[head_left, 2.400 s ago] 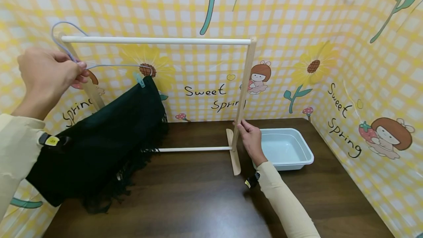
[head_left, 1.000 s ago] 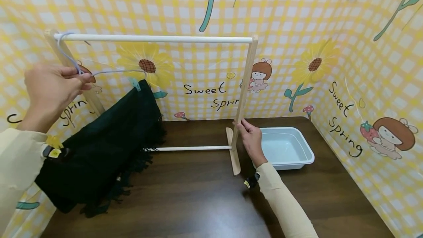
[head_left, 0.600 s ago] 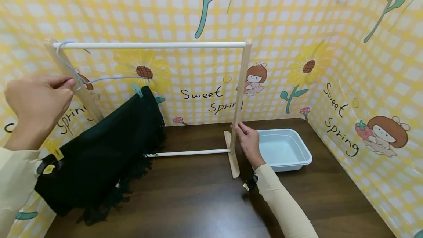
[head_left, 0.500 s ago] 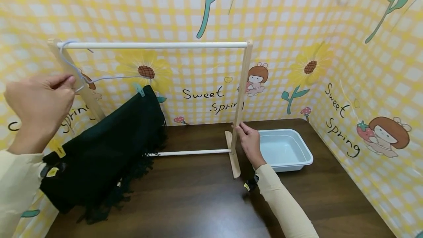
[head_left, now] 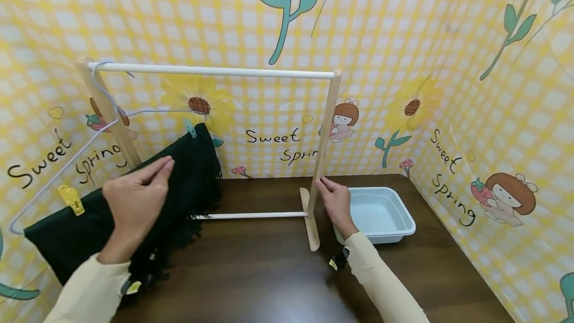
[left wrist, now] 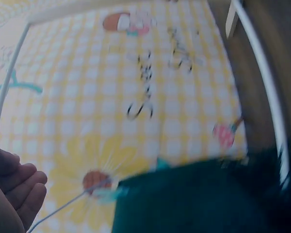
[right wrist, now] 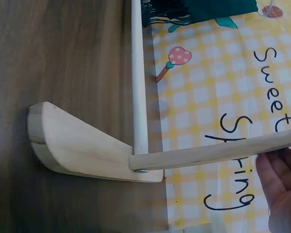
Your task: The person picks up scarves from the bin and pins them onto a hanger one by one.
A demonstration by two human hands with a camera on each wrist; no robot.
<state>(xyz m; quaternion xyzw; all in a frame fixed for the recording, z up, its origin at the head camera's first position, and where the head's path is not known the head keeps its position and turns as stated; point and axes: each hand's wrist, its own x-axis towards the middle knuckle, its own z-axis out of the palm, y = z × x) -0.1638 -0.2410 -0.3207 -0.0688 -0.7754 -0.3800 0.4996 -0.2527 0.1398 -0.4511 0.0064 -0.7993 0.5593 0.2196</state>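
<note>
A light wire hanger (head_left: 104,94) hangs by its hook on the left end of the wooden rack's top rail (head_left: 211,70). A dark green fringed scarf (head_left: 188,173) is fastened to it by a yellow clip (head_left: 71,198) and a teal clip (head_left: 190,128). My left hand (head_left: 161,167) is in front of the scarf with loose fingers and holds nothing; the left wrist view shows its relaxed fingers (left wrist: 19,187) beside the scarf (left wrist: 194,199). My right hand (head_left: 324,183) pinches the rack's right post (head_left: 324,128) low down, above the foot (right wrist: 82,150).
A pale blue plastic bin (head_left: 381,211) stands on the dark wooden table (head_left: 251,273) just right of the rack. Yellow checked walls with cartoon prints close in the back and both sides. The rack's lower rail (head_left: 251,215) runs just above the table.
My left hand has let go of the hanger, which now hangs from the rail by itself, and has dropped down in front of the scarf. The right hand stays on the post.
</note>
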